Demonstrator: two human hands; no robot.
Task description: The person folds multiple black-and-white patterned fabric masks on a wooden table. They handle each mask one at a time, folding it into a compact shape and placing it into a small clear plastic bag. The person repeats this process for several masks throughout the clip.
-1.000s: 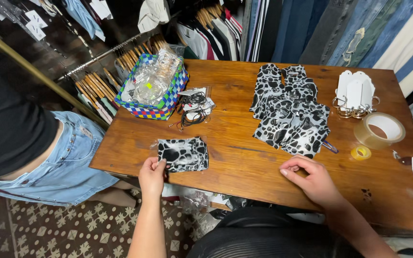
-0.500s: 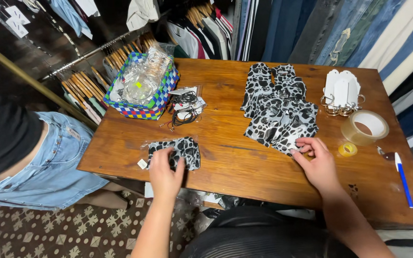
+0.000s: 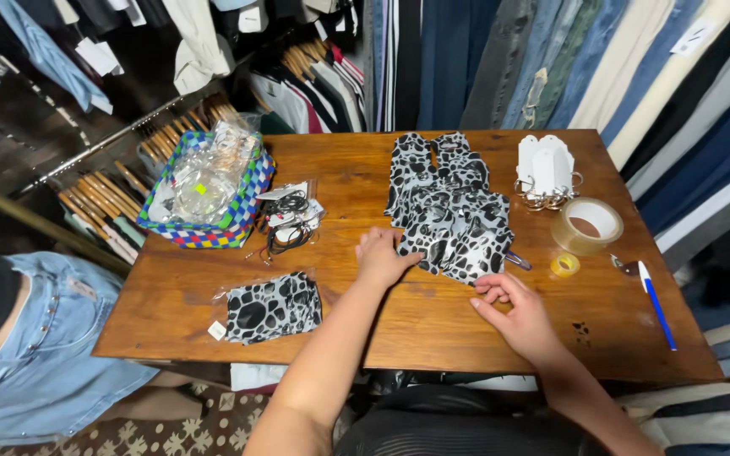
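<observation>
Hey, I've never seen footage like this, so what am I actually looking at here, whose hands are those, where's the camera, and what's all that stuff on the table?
There is no machine here. The camera sits on a person's head and looks down, so the two bare arms reaching up from the bottom are that person's own. The left hand rests on the near edge of a pile of black-and-white patterned cloth pieces. The right hand lies on the wooden table just below that pile, fingers curled, holding nothing that I can make out. One bagged patterned piece lies apart at the front left. Also on the table: a checkered basket of clear packets, a bundle of cords, white tags, a tape roll and a blue pen. Another person in denim sits at the left.
</observation>
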